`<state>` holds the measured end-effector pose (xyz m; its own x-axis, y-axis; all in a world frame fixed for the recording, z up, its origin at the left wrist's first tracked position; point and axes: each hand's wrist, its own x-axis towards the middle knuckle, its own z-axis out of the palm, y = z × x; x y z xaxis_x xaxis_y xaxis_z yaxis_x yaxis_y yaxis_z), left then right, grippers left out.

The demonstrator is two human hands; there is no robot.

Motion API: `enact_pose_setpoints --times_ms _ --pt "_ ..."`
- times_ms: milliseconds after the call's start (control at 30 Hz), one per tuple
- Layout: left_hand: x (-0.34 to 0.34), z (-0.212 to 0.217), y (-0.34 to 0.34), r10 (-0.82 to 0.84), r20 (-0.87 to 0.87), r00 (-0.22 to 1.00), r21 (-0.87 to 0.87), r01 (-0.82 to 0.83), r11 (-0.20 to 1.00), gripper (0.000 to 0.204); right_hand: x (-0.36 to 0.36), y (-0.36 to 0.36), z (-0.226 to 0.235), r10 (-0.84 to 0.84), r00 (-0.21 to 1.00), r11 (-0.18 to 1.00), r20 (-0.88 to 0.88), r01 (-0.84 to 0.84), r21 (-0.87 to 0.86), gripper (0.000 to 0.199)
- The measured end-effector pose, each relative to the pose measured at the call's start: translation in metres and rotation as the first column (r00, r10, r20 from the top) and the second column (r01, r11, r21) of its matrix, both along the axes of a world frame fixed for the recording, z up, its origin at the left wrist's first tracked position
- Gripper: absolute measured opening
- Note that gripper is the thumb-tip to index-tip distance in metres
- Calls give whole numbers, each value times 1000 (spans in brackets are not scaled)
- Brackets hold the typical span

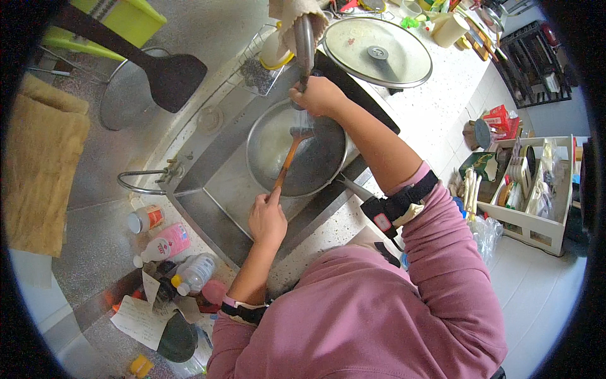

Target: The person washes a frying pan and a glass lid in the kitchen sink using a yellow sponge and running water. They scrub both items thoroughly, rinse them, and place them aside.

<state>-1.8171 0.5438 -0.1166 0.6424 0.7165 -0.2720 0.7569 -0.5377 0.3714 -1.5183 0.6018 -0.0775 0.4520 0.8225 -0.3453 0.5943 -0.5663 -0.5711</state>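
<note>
A wide round metal pan [322, 174] sits in the steel sink, its handle [355, 187] pointing toward my right forearm. My left hand [267, 220] is closed round the wooden handle of a tool [290, 159]. The tool's head rests inside the pan under a stream of water [303, 120]; whether it is a brush or a spatula I cannot tell. My right hand [320, 96] grips the lower end of the curved faucet [304, 44] above the pan's far rim. A beige cloth [293, 16] hangs over the faucet's upper part.
Beyond the sink lies a glass lid [404, 50] on the speckled counter. A wire basket [259, 76] stands by the wall. Bottles [197, 273] and papers [140, 321] crowd the left side. A black turner [173, 79] hangs at upper left; a white organizer [529, 221] stands at right.
</note>
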Motion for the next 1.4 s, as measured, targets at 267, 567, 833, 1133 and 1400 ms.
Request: enact_pose_setpoints --times_ms 267,567,833,1133,1400 --pt "10 -1 2 -6 30 1000 49 4 999 44 1 2 4 55 982 998 -179 -60 -19 39" --pt "-10 7 1 20 -12 1000 -1 -20 1000 47 -2 -6 1 16 991 1000 -135 -17 -9 56" --pt "-39 5 -3 99 -42 994 16 -98 995 45 13 -198 -43 259 954 820 -153 -301 -487 75" --pt "-37 0 0 89 -9 996 5 -89 996 44 -52 -286 -89 -334 -459 816 -823 296 -496 43" --pt "-55 14 -4 162 -20 987 24 -162 987 44 -82 -240 8 -495 26 837 -869 282 -468 15"
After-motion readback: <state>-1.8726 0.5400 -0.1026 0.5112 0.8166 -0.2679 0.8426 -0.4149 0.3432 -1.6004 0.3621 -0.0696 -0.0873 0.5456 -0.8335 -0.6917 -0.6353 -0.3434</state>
